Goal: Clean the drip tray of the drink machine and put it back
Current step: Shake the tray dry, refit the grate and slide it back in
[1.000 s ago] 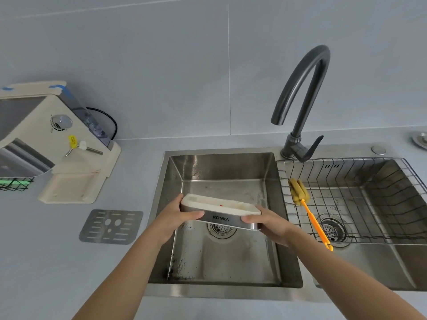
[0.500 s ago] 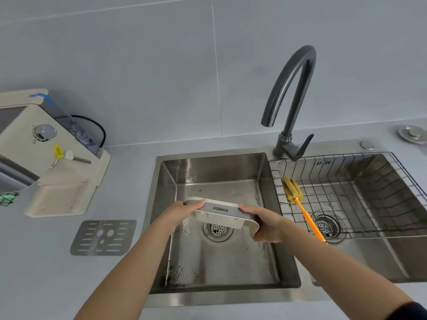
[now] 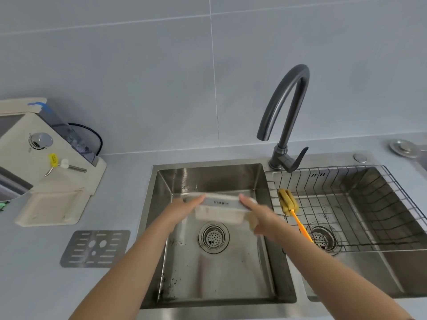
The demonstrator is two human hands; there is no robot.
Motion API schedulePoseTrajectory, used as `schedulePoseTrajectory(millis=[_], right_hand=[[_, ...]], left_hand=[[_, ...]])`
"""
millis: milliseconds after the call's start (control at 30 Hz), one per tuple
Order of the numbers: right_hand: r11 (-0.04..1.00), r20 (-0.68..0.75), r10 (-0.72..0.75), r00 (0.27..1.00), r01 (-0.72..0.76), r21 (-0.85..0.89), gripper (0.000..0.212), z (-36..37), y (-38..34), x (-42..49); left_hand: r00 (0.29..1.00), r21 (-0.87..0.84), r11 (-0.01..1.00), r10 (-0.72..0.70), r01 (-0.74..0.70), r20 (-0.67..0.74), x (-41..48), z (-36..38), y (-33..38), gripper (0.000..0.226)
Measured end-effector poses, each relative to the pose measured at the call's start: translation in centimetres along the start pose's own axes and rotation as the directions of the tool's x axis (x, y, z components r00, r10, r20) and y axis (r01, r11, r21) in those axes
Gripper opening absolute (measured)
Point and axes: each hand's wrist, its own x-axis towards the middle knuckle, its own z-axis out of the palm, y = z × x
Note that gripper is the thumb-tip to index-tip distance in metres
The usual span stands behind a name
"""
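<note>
Only one piece of writing shows: a short dark word, like a brand mark, on the grey front strip of the drip tray (image 3: 220,202), but the motion blur smears its letters so much that they cannot be read with certainty. The small yellow tag (image 3: 53,159) hanging on the front of the drink machine (image 3: 20,144) may carry some print, yet it is too small to tell. No other text, number or sign is legible.
</note>
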Motion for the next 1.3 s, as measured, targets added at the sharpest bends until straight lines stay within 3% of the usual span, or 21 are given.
schedulePoseTrajectory(millis=[67, 133, 233, 367, 433, 533, 600, 667, 733, 800, 900, 933, 967, 1033, 1133, 1200, 1300], right_hand=[[0.983, 0.096, 0.180, 0.979, -0.182, 0.020, 0.053, 0.8, 2.7, 0.0], [0.971, 0.062, 0.239, 0.969, -0.239, -0.005, 0.064, 0.9, 3.5, 0.3], [0.995, 0.053, 0.100, 0.994, -0.101, 0.007, 0.051, 0.7, 1.0, 0.1], [0.994, -0.109, -0.110, 0.988, 0.107, -0.027, 0.062, -0.3, -1.8, 0.2], [0.994, -0.114, -0.081, 0.990, 0.072, -0.082, 0.064, -0.4, -0.2, 0.4], [0.983, 0.067, 0.174, 0.983, -0.169, -0.071, 0.067, 0.7, 3.5, -1.0], [0.987, 0.073, 0.156, 0.985, -0.153, -0.041, 0.060, 0.6, 3.1, -1.5], [0.999, 0.018, 0.038, 0.999, -0.038, 0.022, 0.062, 0.1, 1.2, -1.3], [0.997, -0.059, -0.060, 0.996, 0.062, 0.041, 0.076, -0.3, -0.8, -1.3], [0.998, -0.100, -0.067, 0.993, 0.069, 0.011, 0.078, 0.0, -0.5, -1.5], [0.968, 0.033, 0.249, 0.968, -0.248, -0.039, 0.078, 1.4, 3.0, -1.8], [0.945, 0.059, 0.320, 0.945, -0.315, -0.089, 0.081, 1.8, 3.6, -2.6], [0.943, 0.089, 0.329, 0.940, -0.323, -0.080, 0.081, 1.6, 4.0, -2.1], [0.971, 0.108, 0.239, 0.965, -0.234, -0.054, 0.077, 1.3, 2.6, -1.9], [1.000, -0.038, -0.010, 0.999, 0.009, -0.018, 0.071, 0.9, -0.6, -2.2], [0.993, -0.135, -0.089, 0.987, 0.079, -0.084, 0.069, 0.9, -0.8, -2.5], [0.986, 0.018, 0.121, 0.992, -0.118, -0.118, 0.058, 1.0, 2.6, -2.3]], left_hand=[[0.984, 0.000, 0.988, -0.151, 0.152, 0.094, 1.3, 1.6, -3.1, 0.093], [0.967, -0.022, 0.976, -0.212, 0.217, 0.139, 3.2, 2.3, -4.8, 0.104], [0.992, -0.032, 0.995, -0.096, 0.099, 0.086, 0.9, 1.0, -1.0, 0.077], [0.991, -0.105, 0.994, 0.013, -0.027, -0.134, 0.4, -0.7, 2.2, 0.062], [0.998, -0.073, 0.997, 0.020, -0.024, -0.055, 0.4, 0.5, 0.5, 0.055], [0.976, -0.065, 0.983, -0.164, 0.175, 0.145, 1.5, 3.1, -4.0, 0.070], [0.978, -0.107, 0.977, -0.170, 0.183, 0.119, 1.4, 3.1, -3.5, 0.057], [0.998, -0.089, 0.994, -0.065, 0.065, 0.000, 0.1, 1.8, -0.7, 0.052], [0.993, -0.120, 0.992, 0.029, -0.043, -0.113, -0.4, 0.1, 1.7, 0.057], [0.996, -0.099, 0.995, 0.012, -0.021, -0.091, -0.3, -0.2, 1.5, 0.070], [0.972, -0.069, 0.976, -0.196, 0.206, 0.130, 4.3, 2.0, -5.5, 0.118], [0.947, -0.065, 0.958, -0.265, 0.281, 0.183, 5.8, 2.5, -7.9, 0.123], [0.935, -0.084, 0.946, -0.292, 0.313, 0.201, 5.7, 2.8, -8.4, 0.118], [0.966, -0.098, 0.968, -0.216, 0.231, 0.141, 1.8, 2.1, -4.7, 0.089], [0.995, -0.159, 0.986, -0.054, 0.041, -0.078, -0.2, 0.7, -0.6, 0.070], [0.988, -0.170, 0.985, 0.008, -0.035, -0.154, -0.4, 0.7, -0.5, 0.064], [0.990, -0.080, 0.986, -0.142, 0.143, 0.021, 0.0, 2.3, -4.0, 0.076]])
